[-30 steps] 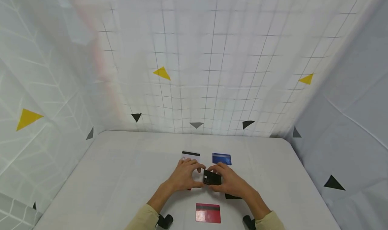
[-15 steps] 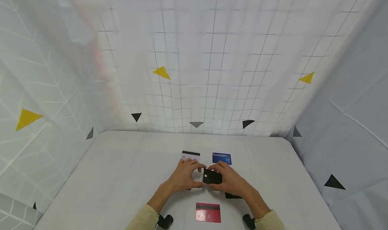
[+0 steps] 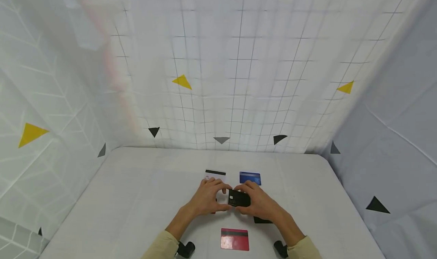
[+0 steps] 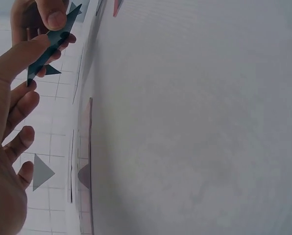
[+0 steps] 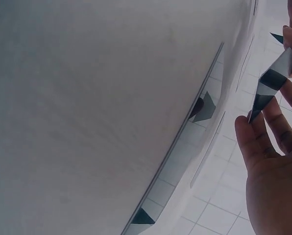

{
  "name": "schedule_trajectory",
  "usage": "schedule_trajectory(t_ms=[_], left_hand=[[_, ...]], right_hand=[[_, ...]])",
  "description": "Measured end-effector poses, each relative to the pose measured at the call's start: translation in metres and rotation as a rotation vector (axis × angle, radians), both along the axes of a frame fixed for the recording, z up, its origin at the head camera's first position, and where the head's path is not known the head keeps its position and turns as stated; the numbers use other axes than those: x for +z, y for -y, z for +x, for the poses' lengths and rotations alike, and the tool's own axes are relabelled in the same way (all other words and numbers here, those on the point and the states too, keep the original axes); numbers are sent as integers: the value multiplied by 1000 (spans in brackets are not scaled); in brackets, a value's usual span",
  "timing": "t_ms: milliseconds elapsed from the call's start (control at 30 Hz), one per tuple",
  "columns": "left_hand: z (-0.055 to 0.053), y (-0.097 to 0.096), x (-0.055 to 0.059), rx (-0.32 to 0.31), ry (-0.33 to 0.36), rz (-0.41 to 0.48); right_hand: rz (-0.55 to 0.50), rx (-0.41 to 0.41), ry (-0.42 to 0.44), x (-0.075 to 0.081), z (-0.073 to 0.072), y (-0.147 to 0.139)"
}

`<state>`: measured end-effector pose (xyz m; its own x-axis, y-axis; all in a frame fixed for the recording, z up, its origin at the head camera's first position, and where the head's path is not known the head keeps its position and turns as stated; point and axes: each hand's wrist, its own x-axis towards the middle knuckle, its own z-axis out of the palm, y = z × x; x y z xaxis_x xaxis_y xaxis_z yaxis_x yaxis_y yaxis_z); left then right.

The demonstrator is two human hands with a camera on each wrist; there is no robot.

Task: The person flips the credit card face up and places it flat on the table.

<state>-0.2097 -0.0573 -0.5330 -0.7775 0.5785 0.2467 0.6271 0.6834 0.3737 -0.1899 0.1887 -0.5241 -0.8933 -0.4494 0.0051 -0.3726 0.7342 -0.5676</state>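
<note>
Both hands hold a black card (image 3: 239, 198) with a small light chip and pale lettering, raised over the middle of the table. My left hand (image 3: 206, 198) pinches its left end with thumb and index finger, while the other fingers extend beyond. On the opposite end, my right hand (image 3: 261, 203) grips it between thumb and fingers. In the left wrist view the card (image 4: 48, 51) is tilted, with both thumbs on its near face. From the right wrist, the card (image 5: 271, 81) appears steeply angled and reflective.
A white card with a black stripe (image 3: 215, 173) and a blue card (image 3: 250, 178) lie behind the hands. Nearer is a red card (image 3: 235, 239). A dark card (image 3: 262, 220) is partly under the right hand; something red (image 3: 213, 212) shows beneath the left.
The black card has tilted slightly and shifted a touch within the fingers, so its pale lettering reads more clearly. Both hands stay almost in place, and the other cards lie as before.
</note>
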Motion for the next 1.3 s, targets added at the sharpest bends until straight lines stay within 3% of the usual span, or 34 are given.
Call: schedule_trajectory(t_ms=[867, 1300], left_hand=[[1, 8, 0, 42, -9, -72], [-1, 9, -2, 57, 51, -122]], right_hand=[[73, 6, -32, -3, -6, -5], [62, 18, -20, -6, -10, -11]])
